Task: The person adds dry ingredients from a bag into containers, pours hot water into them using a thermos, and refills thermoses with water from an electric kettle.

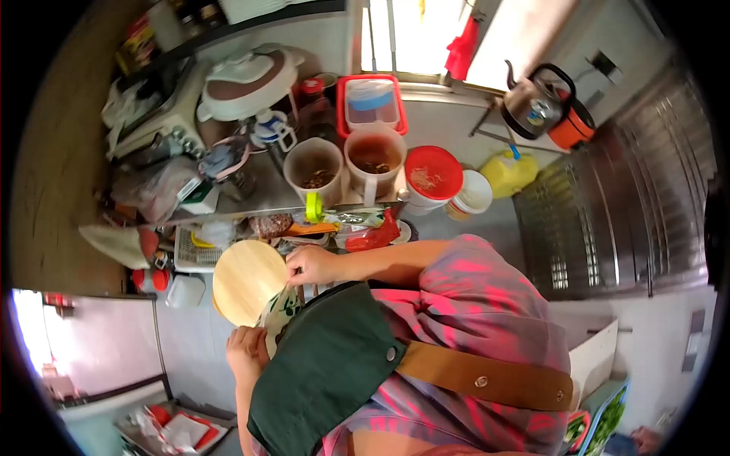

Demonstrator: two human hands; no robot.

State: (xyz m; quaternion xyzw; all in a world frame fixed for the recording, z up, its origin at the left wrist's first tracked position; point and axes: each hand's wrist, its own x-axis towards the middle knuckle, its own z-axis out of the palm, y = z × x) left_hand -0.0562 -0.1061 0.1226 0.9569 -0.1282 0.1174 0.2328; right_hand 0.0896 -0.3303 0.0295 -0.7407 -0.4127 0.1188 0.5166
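A cream cloth with a green leaf print (283,305) is stretched between my two hands at the lower end of the dark green apron (327,365). Whether the cloth is part of the apron I cannot tell. My right hand (313,264) is closed, pinching the cloth's upper edge. Lower down, my left hand (247,348) has its fingers curled at the other edge, partly hidden by the fabric. Just beyond the hands is a round, pale wooden top (247,283), partly covered by the cloth; what supports it is hidden.
Two plastic jugs (313,173) with dark contents stand on the crowded counter (262,199), near a white-lidded cooker (251,83). Tubs with a red lid (433,173) and white lid (473,190), a yellow jug (508,175) and a metal kettle (536,106) sit farther right.
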